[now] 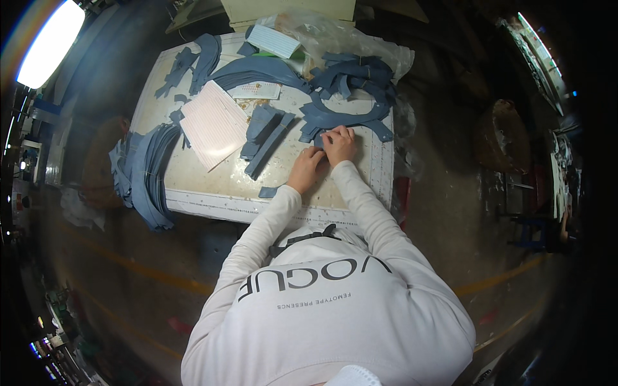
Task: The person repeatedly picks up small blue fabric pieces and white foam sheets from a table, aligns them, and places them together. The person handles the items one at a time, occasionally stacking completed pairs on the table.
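At the right front of the table, my left hand (pixel 307 169) and my right hand (pixel 340 146) are close together, their fingers curled. Between them shows a small blue-grey fabric piece (pixel 318 140), pinched by both hands and mostly covered by the fingers. Just beyond lies a curved stack of blue-grey fabric pieces (pixel 347 119), near my right hand. Left of my hands, a bundle of straight blue-grey strips (pixel 265 138) rests on the table. One small blue-grey piece (pixel 268 192) lies beside my left wrist.
Sheets of pink-lined paper (pixel 214 125) lie on the white table (pixel 212 201). Long curved fabric strips (pixel 151 170) hang over its left edge. Farther back are more fabric bundles (pixel 257 72), a tied heap (pixel 354 74), a white lined pad (pixel 273 42) and clear plastic (pixel 322 31).
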### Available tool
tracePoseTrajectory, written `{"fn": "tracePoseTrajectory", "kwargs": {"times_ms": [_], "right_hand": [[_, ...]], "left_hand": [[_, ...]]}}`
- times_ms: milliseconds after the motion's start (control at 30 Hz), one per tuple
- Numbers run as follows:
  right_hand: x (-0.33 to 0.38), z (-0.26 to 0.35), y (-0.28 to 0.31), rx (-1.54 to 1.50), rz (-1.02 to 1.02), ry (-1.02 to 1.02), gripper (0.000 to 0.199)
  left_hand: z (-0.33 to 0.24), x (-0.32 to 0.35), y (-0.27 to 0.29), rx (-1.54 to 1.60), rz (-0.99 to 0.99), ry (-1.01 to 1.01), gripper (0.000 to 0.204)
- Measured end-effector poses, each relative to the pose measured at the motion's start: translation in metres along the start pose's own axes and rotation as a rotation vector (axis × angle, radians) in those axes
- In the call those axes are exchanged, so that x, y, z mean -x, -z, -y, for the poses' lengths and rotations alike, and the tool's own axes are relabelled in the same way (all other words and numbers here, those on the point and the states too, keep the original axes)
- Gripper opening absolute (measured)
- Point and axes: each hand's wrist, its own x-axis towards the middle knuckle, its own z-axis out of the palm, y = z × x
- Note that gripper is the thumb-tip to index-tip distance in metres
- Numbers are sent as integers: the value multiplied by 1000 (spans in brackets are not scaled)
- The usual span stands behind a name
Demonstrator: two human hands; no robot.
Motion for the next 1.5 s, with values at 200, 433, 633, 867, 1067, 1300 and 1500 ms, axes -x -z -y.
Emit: {"fn": "tracePoseTrajectory", "kwargs": {"times_ms": [200, 433, 633, 867, 1067, 1300, 1500], "right_hand": [[-11, -8, 9, -66, 111, -205, 17], [-19, -17, 5, -207, 43, -224, 17], [-13, -41, 37, -464, 155, -253, 22], [14, -36, 67, -386, 322, -44, 41], [19, -26, 72, -76, 329, 107, 39], [19, -23, 61, 92, 161, 0, 33], [0, -9, 15, -494, 90, -279, 25]], "left_hand": [[0, -3, 2, -5, -2, -12, 26], [-3, -5, 6, 7, 34, 134, 30], [-2, -1, 3, -81, -109, -19, 29], [-4, 0, -10, -70, -145, 135, 23], [-1, -3, -13, -87, -172, 120, 24], [-6, 1, -12, -7, -189, 294, 31], [4, 2, -16, -10, -220, 208, 29]]}}
